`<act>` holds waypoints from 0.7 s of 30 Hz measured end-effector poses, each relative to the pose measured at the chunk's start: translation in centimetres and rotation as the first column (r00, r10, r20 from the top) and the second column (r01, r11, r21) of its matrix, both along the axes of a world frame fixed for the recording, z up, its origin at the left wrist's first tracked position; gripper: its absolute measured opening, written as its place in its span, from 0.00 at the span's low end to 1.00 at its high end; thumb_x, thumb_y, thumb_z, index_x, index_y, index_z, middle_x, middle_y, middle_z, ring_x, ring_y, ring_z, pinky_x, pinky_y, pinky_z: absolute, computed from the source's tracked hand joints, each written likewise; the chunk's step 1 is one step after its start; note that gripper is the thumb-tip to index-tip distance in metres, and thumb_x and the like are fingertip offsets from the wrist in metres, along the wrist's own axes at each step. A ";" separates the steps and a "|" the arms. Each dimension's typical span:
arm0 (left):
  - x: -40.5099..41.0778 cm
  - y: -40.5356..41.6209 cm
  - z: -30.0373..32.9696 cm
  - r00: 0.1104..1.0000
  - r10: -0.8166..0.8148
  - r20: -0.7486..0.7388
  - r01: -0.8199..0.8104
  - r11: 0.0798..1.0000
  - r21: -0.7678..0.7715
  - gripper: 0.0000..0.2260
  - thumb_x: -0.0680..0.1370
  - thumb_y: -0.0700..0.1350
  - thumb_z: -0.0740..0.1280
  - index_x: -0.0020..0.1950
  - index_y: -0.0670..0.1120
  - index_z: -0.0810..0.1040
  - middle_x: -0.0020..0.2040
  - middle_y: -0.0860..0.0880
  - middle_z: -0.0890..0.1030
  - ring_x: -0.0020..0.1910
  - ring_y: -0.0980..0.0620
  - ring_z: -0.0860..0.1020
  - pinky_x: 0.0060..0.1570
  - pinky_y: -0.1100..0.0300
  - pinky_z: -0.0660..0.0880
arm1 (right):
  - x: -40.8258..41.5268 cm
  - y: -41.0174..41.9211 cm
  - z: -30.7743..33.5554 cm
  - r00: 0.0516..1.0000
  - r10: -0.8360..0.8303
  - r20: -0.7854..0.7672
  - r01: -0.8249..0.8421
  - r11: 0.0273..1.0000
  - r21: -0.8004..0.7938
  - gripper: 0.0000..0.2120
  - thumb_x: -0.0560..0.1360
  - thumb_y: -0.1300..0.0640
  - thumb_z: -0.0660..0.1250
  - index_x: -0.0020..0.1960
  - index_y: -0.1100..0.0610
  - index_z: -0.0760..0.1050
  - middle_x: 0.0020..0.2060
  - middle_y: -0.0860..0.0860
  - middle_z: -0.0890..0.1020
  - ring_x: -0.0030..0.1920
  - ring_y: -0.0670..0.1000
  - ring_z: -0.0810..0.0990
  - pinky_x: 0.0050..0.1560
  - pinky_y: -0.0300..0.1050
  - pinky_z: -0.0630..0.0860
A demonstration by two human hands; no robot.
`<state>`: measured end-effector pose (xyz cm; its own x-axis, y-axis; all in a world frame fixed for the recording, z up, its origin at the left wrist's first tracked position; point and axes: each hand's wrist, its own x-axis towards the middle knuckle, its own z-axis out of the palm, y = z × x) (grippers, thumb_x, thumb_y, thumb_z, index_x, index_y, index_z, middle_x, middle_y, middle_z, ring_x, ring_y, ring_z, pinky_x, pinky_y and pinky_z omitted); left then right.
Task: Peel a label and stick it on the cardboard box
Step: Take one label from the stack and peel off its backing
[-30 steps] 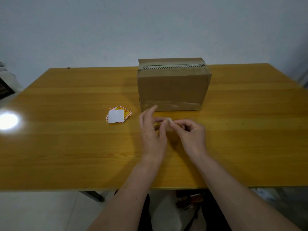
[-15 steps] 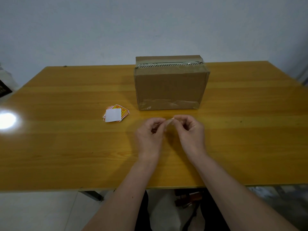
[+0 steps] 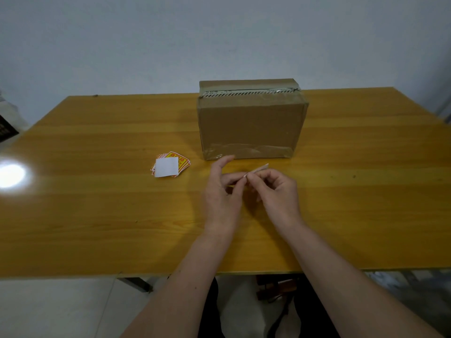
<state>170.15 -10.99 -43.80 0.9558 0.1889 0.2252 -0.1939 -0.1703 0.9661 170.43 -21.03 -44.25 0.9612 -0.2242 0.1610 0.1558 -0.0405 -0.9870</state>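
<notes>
A taped brown cardboard box [image 3: 251, 123] stands upright at the middle back of the wooden table [image 3: 97, 215]. Just in front of it my left hand [image 3: 220, 198] and my right hand [image 3: 280, 193] meet over the table, pinching one small label [image 3: 258, 169] between their fingertips. The label is seen edge-on as a thin pale strip, tilted up to the right. My left index finger sticks up toward the box. A small fanned stack of red-and-yellow labels [image 3: 170, 167], with a white sheet on top, lies to the left of my hands.
A bright light reflection [image 3: 11, 175] sits on the table's left side. A dark object [image 3: 6, 128] shows at the far left edge, off the table. The table's front edge runs across just below my forearms, with the floor and my legs beneath.
My left index finger has lifted and spread away from the pinch. The label now sticks out further up and right between my fingertips. Both hands stay in front of the box.
</notes>
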 end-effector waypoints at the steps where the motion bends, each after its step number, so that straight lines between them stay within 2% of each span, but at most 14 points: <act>1: 0.0 0.0 0.0 1.000 0.010 0.013 -0.010 1.000 0.025 0.22 0.73 0.39 0.71 0.63 0.56 0.70 0.39 0.58 0.84 0.45 0.61 0.81 0.53 0.65 0.74 | 0.0 0.0 0.1 1.000 0.000 -0.009 0.000 1.000 0.010 0.08 0.73 0.59 0.70 0.35 0.58 0.78 0.28 0.49 0.78 0.30 0.46 0.72 0.31 0.35 0.71; 4: -0.1 0.0 0.0 0.999 0.020 0.032 -0.023 0.995 0.094 0.28 0.73 0.40 0.71 0.69 0.57 0.65 0.39 0.60 0.84 0.50 0.65 0.79 0.57 0.70 0.69 | -0.1 -0.1 0.1 1.000 -0.006 -0.025 0.007 1.000 0.027 0.09 0.73 0.58 0.71 0.37 0.62 0.78 0.30 0.55 0.77 0.30 0.49 0.72 0.31 0.37 0.71; 6: -0.1 0.1 -0.1 0.999 0.014 0.031 -0.017 0.996 0.093 0.29 0.73 0.40 0.71 0.70 0.57 0.65 0.39 0.60 0.84 0.50 0.67 0.78 0.57 0.72 0.67 | 0.0 -0.1 0.0 0.999 -0.009 -0.035 0.010 0.999 0.032 0.10 0.73 0.58 0.71 0.37 0.63 0.78 0.31 0.56 0.78 0.30 0.50 0.72 0.31 0.38 0.71; 10: 0.1 0.1 -0.1 1.000 -0.020 0.023 0.018 0.997 0.072 0.29 0.74 0.40 0.70 0.70 0.57 0.64 0.39 0.59 0.84 0.51 0.63 0.79 0.58 0.70 0.69 | 0.0 -0.2 -0.1 0.999 -0.015 -0.046 0.017 0.999 0.050 0.10 0.72 0.58 0.71 0.38 0.64 0.79 0.31 0.55 0.78 0.31 0.50 0.73 0.31 0.39 0.71; 14: 0.3 0.0 -0.3 0.999 -0.029 0.020 0.028 0.998 0.055 0.30 0.74 0.40 0.70 0.72 0.56 0.62 0.40 0.59 0.84 0.54 0.63 0.78 0.55 0.78 0.65 | 0.0 -0.3 -0.2 0.999 -0.009 -0.043 0.011 0.999 0.052 0.10 0.73 0.58 0.70 0.39 0.65 0.79 0.31 0.54 0.78 0.31 0.50 0.73 0.31 0.38 0.72; 16: 0.3 0.0 -0.3 0.999 -0.029 0.023 0.028 0.998 0.063 0.31 0.74 0.40 0.70 0.72 0.56 0.62 0.39 0.60 0.84 0.51 0.65 0.78 0.54 0.77 0.66 | 0.1 -0.3 -0.2 0.999 -0.009 -0.045 0.011 0.998 0.055 0.11 0.73 0.57 0.70 0.39 0.65 0.79 0.31 0.54 0.79 0.31 0.48 0.73 0.31 0.36 0.72; 18: 0.3 0.0 -0.4 0.999 -0.032 0.041 0.030 0.998 0.062 0.31 0.74 0.39 0.70 0.73 0.56 0.62 0.38 0.60 0.84 0.47 0.63 0.79 0.49 0.75 0.68 | 0.1 -0.3 -0.2 0.999 -0.013 -0.048 0.016 0.998 0.056 0.11 0.73 0.57 0.70 0.38 0.65 0.78 0.31 0.56 0.78 0.30 0.48 0.73 0.31 0.36 0.72; 21: 0.5 0.0 -0.7 0.998 -0.053 0.042 0.052 0.998 0.032 0.31 0.74 0.39 0.70 0.73 0.55 0.62 0.39 0.58 0.84 0.48 0.56 0.80 0.48 0.76 0.69 | 0.1 -0.2 -0.2 0.998 -0.018 -0.053 0.020 0.999 0.045 0.10 0.73 0.58 0.70 0.38 0.65 0.79 0.31 0.56 0.78 0.30 0.48 0.72 0.31 0.36 0.72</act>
<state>170.66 -11.02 -44.48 0.9537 0.1310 0.2708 -0.2441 -0.1886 0.9512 170.52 -21.22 -44.45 0.9635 -0.2485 0.0995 0.1032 0.0018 -0.9947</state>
